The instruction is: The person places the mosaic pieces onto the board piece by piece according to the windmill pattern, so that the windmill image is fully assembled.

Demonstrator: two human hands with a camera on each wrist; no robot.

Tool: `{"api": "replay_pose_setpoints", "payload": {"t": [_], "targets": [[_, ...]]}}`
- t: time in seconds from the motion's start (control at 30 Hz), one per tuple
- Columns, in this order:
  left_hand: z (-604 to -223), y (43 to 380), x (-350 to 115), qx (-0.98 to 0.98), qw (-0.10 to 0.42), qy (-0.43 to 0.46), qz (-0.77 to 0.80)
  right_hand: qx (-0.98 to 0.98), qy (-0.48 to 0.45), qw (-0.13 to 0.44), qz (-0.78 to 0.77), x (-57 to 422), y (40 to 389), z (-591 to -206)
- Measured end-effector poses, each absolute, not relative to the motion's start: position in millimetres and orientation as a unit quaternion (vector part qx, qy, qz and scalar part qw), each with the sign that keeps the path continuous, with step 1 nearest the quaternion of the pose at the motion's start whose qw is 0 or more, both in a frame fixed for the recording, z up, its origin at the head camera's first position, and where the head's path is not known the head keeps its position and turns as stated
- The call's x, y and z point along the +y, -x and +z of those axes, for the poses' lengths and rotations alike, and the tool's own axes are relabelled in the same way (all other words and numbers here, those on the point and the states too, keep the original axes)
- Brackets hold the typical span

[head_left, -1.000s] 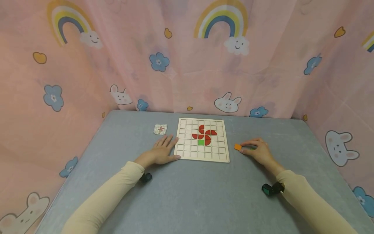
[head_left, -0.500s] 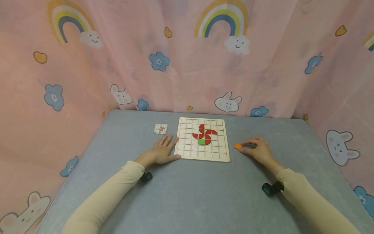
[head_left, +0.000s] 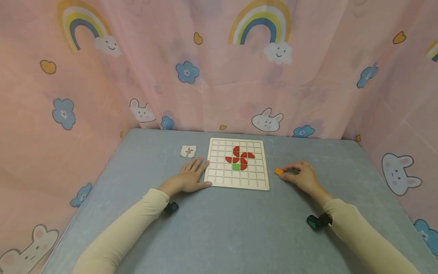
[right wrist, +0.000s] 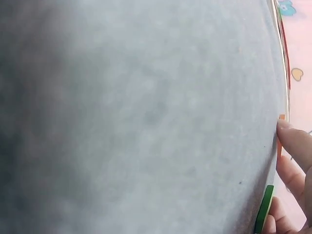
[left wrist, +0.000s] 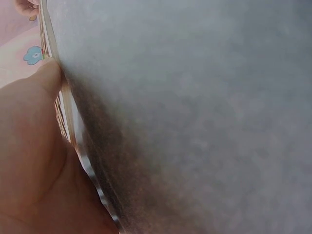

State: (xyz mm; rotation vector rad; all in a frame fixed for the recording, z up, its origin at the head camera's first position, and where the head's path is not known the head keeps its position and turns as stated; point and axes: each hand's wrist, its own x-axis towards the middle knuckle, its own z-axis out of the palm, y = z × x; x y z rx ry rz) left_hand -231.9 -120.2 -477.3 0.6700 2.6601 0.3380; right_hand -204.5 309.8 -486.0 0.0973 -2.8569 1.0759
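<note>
A pale wooden grid board (head_left: 219,179) lies on the grey table, with red curved pieces (head_left: 243,164) forming a pinwheel and one green square (head_left: 236,166) just below. Spread flat, my left hand (head_left: 188,179) rests at the board's left edge, its thumb (left wrist: 49,75) touching the rim. To the right of the board, my right hand (head_left: 302,178) pinches an orange square tile (head_left: 278,171) between thumb and index finger. The right wrist view shows a green tile (right wrist: 264,209) right against the curled lower fingers of that hand.
A small card (head_left: 188,151) printed with a grid and a red pinwheel lies left of the board, beyond the left fingertips. Behind the table (head_left: 219,228) hangs a pink patterned curtain (head_left: 219,95). Dark devices (head_left: 319,221) sit at both wrists.
Both hands, the board and the orange tile stay almost in place. The green sliver seen beneath the right hand one second ago shows less now in the head view.
</note>
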Motion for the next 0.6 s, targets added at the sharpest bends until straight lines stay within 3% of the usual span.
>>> {"api": "replay_pose_setpoints", "payload": {"t": [0.6], "targets": [[-487,237,-123,0.945,0.177,-0.241,0.129,-0.938,-0.024,0.063,0.339,307,206,-487]]}}
